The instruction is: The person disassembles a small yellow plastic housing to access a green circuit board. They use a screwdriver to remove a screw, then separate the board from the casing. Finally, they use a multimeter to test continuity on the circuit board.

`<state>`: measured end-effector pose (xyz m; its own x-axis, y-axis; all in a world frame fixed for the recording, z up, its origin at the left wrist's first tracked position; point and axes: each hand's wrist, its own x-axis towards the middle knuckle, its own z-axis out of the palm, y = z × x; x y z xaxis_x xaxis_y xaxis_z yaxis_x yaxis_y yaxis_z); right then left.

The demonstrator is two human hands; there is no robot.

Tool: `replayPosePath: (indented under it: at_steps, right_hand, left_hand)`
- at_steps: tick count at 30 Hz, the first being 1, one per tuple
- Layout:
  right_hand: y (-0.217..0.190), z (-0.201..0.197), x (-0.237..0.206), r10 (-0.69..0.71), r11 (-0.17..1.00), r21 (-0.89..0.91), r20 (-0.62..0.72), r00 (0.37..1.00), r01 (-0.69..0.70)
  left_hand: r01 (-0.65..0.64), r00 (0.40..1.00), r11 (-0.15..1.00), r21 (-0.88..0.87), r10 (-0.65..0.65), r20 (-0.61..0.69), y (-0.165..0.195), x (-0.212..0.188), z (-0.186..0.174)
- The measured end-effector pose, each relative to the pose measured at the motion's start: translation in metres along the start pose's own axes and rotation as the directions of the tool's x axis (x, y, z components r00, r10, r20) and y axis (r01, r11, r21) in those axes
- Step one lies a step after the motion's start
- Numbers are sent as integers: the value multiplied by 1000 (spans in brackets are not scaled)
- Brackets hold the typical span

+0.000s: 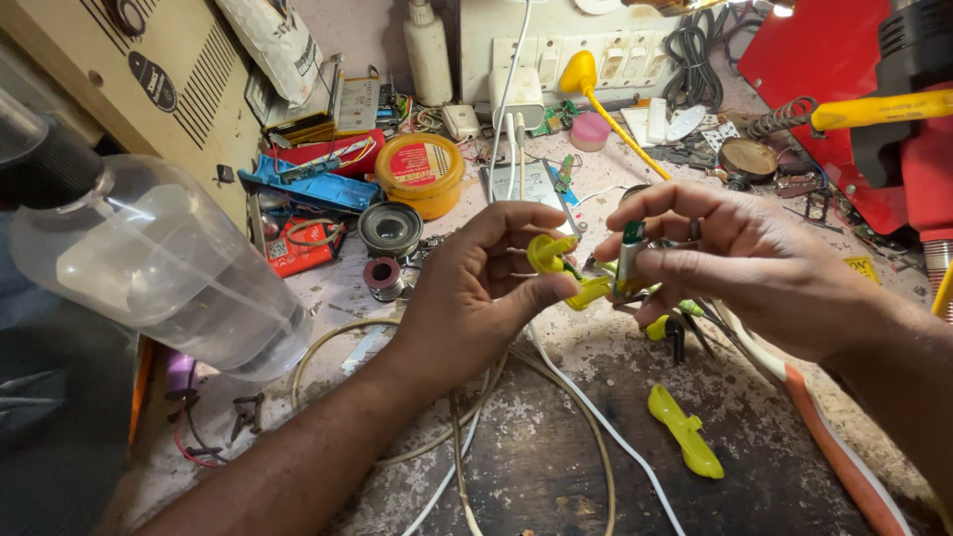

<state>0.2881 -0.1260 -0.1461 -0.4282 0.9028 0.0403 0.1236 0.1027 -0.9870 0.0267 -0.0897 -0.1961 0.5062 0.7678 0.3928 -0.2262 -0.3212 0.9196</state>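
Observation:
My left hand [476,298] pinches a small yellow plastic part [552,253] between thumb and fingers, above the middle of the workbench. My right hand [740,263] holds a small cylindrical piece with a green tip [629,256] upright, right next to the yellow part. A yellow curved piece [592,292] sits between the two hands; whether it joins either part I cannot tell. A loose yellow plastic shell [685,432] lies on the bench below my right hand.
A clear plastic bottle [159,263] looms at the left. A round yellow tin [421,171], a small speaker [390,228], a blue case [313,184] and circuit boards crowd the back. White cables [596,417] cross the worn bench [556,476]. A red machine [844,99] stands at right.

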Motion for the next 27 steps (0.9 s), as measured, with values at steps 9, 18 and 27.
replayPosePath:
  at_steps: [9, 18, 27]
  right_hand:
    - [0, 5, 3, 26, 906, 416, 136, 990, -81]
    - [9, 13, 2, 186, 970, 162, -28, 982, -179]
    - [3, -4, -1, 111, 963, 248, 11, 994, -110]
  left_hand:
    - [-18, 997, 999, -50, 22, 69, 3, -1, -2]
    - [29, 994, 995, -92, -18, 110, 4, -3, -2]
    - [120, 988, 986, -115, -108, 113, 5, 1, -8]
